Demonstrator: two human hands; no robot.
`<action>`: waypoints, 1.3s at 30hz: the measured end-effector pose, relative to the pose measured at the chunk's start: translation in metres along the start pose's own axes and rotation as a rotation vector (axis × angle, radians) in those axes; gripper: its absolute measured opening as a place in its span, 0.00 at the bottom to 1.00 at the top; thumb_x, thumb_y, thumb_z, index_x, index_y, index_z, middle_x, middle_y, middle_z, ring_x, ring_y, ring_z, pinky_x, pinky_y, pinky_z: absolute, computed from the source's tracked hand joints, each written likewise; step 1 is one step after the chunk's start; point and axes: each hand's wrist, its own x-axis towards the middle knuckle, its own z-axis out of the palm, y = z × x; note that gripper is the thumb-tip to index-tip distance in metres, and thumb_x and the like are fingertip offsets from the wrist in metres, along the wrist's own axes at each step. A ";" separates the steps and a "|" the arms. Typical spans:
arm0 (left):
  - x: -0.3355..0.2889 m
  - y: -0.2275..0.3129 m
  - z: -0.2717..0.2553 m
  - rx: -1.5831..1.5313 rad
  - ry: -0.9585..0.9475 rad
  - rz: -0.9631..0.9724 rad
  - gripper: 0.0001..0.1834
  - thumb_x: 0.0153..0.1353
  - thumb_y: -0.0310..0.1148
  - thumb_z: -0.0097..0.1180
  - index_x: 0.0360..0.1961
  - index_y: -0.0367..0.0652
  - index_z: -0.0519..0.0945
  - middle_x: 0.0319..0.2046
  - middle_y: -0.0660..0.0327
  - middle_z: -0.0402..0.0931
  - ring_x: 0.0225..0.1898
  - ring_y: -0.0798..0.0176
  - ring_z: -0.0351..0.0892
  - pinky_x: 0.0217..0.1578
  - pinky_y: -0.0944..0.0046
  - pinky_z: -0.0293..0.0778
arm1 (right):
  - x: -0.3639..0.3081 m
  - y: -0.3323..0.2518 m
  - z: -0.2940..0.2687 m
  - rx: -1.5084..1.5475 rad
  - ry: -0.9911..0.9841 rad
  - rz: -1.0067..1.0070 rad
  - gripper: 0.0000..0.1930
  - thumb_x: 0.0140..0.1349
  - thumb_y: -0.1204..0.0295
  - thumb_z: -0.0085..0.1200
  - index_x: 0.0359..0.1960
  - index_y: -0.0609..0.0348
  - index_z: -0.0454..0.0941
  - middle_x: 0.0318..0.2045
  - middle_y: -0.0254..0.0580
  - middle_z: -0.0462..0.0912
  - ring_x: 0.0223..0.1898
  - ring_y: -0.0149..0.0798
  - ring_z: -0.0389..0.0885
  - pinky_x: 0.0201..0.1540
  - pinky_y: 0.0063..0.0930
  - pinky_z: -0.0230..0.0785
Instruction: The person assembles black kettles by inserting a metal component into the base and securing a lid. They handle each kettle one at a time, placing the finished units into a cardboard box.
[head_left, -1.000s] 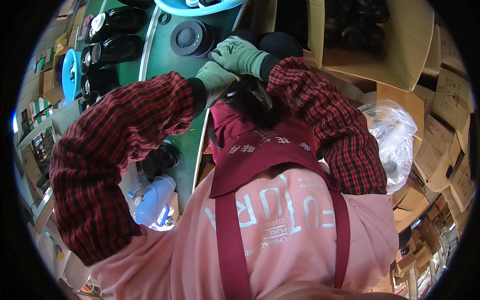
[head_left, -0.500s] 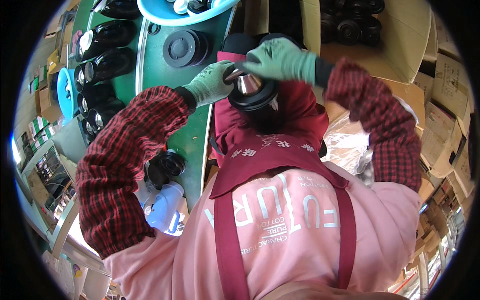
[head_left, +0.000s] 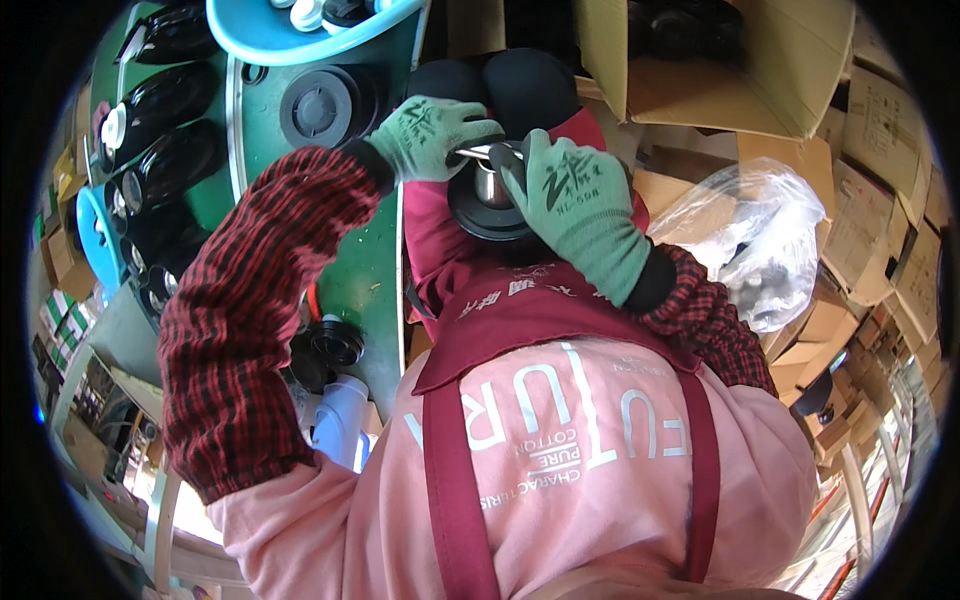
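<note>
Both my hands wear green knit gloves and meet above my lap. Between them stands a silver metal neck [head_left: 488, 187] rising from a black round part [head_left: 485, 218] with a wide rim; its lower body is hard to make out. A thin silver bar [head_left: 480, 151] lies across the top of the neck. My left hand [head_left: 428, 138] is closed, its fingertips pinching the bar's left end. My right hand [head_left: 588, 198] is closed around the right end by a dark tip, and its fingers partly cover the neck.
Left of me is a green table [head_left: 350, 270] with a black round lid [head_left: 318, 107], a blue basin [head_left: 300, 48] of small caps and several glossy black bottles [head_left: 175, 95]. An open cardboard box [head_left: 740, 95] with dark round parts stands at the far right, near a clear plastic bag [head_left: 770, 240].
My right hand has swung from the far side of the neck to its near right, and its forearm has dropped lower. The view has shifted a little to the right.
</note>
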 end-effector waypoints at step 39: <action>-0.280 0.086 0.131 -1.766 1.138 -0.793 0.38 0.69 0.60 0.58 0.71 0.49 0.71 0.64 0.52 0.78 0.62 0.42 0.81 0.58 0.34 0.81 | 0.386 -0.032 -0.016 -0.164 0.445 -0.367 0.42 0.64 0.53 0.63 0.81 0.39 0.62 0.74 0.64 0.66 0.73 0.68 0.66 0.75 0.66 0.54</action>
